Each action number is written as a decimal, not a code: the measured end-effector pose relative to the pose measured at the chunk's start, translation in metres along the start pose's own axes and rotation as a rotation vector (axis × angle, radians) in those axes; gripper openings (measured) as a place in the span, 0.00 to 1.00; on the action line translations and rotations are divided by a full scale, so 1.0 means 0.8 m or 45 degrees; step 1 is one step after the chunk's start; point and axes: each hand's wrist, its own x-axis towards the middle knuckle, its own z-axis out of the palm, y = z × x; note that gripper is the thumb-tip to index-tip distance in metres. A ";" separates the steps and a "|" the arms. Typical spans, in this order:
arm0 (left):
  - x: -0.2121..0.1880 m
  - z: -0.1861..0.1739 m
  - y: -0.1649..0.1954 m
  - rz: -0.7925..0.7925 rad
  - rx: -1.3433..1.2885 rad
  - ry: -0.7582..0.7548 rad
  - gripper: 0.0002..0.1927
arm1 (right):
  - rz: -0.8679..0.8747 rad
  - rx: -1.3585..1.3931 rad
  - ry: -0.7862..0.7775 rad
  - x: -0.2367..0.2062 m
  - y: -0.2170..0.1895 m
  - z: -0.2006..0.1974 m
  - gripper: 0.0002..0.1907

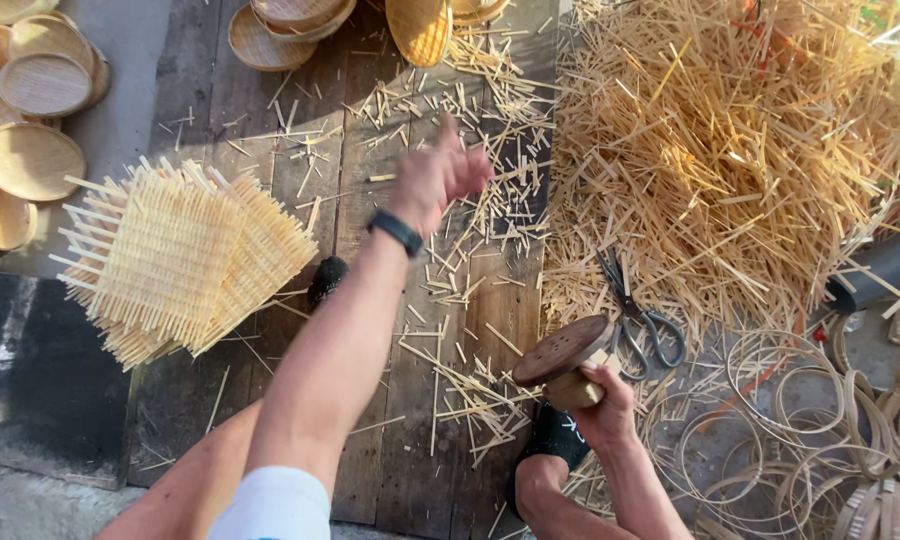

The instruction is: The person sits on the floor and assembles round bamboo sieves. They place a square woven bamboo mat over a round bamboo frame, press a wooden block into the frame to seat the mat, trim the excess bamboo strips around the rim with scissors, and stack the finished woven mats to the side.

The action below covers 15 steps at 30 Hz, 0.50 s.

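Two hands are at work over a wooden board floor littered with short bamboo offcuts. The right hand, at about five o'clock, is closed around a round wooden block, held tilted so its dark flat face shows. The left hand is stretched out toward twelve o'clock, above the scattered slivers, blurred; whether its fingers are open or curled cannot be told, and it seems to hold nothing. At nine o'clock lies a stack of square woven bamboo mats, well apart from both hands. Scissors rest just beside the block, at the foot of a big heap of bamboo strips at two o'clock. Bamboo hoops lie at four o'clock, finished round trays at ten o'clock. Judging by this, a firm grip on the block and a clean reach that avoids scattering slivers would serve best.
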 end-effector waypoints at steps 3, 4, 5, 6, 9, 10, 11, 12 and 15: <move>-0.060 0.009 -0.103 -0.152 0.722 -0.078 0.31 | 0.033 -0.049 -0.030 0.001 0.012 0.021 0.19; -0.084 0.012 -0.147 -0.396 0.648 -0.124 0.26 | 0.039 -0.073 -0.039 0.000 0.014 0.031 0.20; -0.111 0.015 -0.192 -0.599 0.771 -0.137 0.32 | 0.042 -0.118 -0.017 -0.001 0.015 0.041 0.19; -0.137 0.010 -0.231 -0.699 1.023 -0.254 0.41 | 0.046 -0.164 0.004 0.000 0.015 0.053 0.20; -0.195 -0.001 -0.311 -0.728 -0.217 0.075 0.23 | 0.046 -0.243 -0.047 0.006 0.009 0.078 0.21; -0.198 -0.009 -0.319 -0.595 -0.097 0.171 0.20 | 0.048 -0.258 -0.078 0.008 0.007 0.081 0.24; -0.200 -0.015 -0.317 -0.461 0.022 0.267 0.18 | -0.004 -0.350 -0.149 0.011 0.006 0.083 0.26; -0.198 -0.022 -0.312 -0.322 0.140 0.363 0.17 | -0.056 -0.443 -0.224 0.018 0.005 0.083 0.28; -0.179 -0.050 -0.265 -0.010 0.541 0.269 0.18 | -0.062 -0.831 -0.032 0.046 0.020 0.077 0.21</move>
